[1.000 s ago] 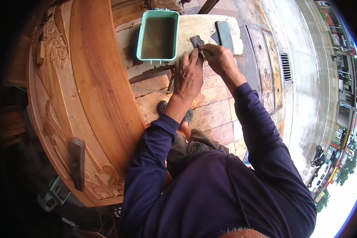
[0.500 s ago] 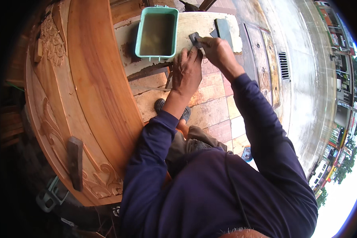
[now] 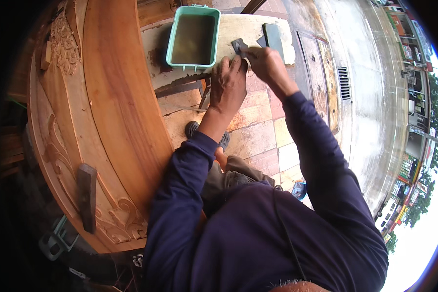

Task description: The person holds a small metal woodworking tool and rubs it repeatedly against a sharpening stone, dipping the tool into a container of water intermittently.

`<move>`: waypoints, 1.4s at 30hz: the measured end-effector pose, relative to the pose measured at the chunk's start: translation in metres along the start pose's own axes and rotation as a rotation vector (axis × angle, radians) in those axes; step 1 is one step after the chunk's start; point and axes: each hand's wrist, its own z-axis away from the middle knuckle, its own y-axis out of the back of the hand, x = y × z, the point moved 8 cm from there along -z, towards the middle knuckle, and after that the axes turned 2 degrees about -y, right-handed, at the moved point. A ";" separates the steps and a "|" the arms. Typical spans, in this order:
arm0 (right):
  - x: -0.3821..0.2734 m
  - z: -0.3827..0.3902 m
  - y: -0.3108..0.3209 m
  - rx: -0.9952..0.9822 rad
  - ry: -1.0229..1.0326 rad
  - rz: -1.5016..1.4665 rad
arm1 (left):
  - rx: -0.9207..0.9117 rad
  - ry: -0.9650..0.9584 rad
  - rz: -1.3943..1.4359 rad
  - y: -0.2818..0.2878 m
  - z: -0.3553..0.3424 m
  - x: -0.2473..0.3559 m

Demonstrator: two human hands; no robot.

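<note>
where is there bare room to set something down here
The pale bench has a bare patch between the green basin and the dark slab, beyond the small dark piece. The smooth brown board, between carved panel and bench, has bare room too. Crowded: near that piece, with left grip and right grip close together.

Worn pale bench (image 3: 250, 27) | green tub (image 3: 192, 65) | dark slab (image 3: 273, 41) | small gray piece (image 3: 237, 45), seemingly resting there

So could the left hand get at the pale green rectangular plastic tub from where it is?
Probably yes: the left hand is close to the tub, with nothing visible between them, though it looks occupied beside the small, flat, dark grey piece.
</note>
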 end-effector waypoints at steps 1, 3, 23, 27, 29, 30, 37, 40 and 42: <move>0.005 -0.006 0.002 -0.028 -0.029 -0.007 | -0.028 0.001 0.032 -0.001 -0.001 0.003; 0.001 -0.011 -0.003 -0.066 -0.022 0.029 | -0.014 0.010 0.028 -0.002 0.001 -0.003; 0.001 0.006 -0.007 -0.081 0.001 -0.061 | 0.101 -0.018 -0.010 0.002 0.004 -0.003; 0.013 -0.010 -0.009 -0.125 -0.155 -0.110 | -0.070 0.026 0.037 -0.007 0.002 -0.005; 0.019 0.013 0.001 -0.087 -0.251 -0.174 | -0.018 0.011 0.015 -0.002 0.003 -0.004; 0.022 0.026 0.005 -0.075 -0.332 -0.220 | 0.028 0.005 -0.004 0.002 0.005 -0.004; 0.018 0.026 0.008 -0.036 -0.256 -0.151 | -0.078 0.013 0.064 -0.009 -0.001 -0.011; 0.026 0.023 0.002 -0.004 -0.137 -0.129 | -0.092 -0.010 0.024 -0.009 -0.004 -0.002; 0.012 0.015 0.003 0.029 -0.051 -0.111 | -0.027 -0.029 0.003 -0.005 -0.002 -0.004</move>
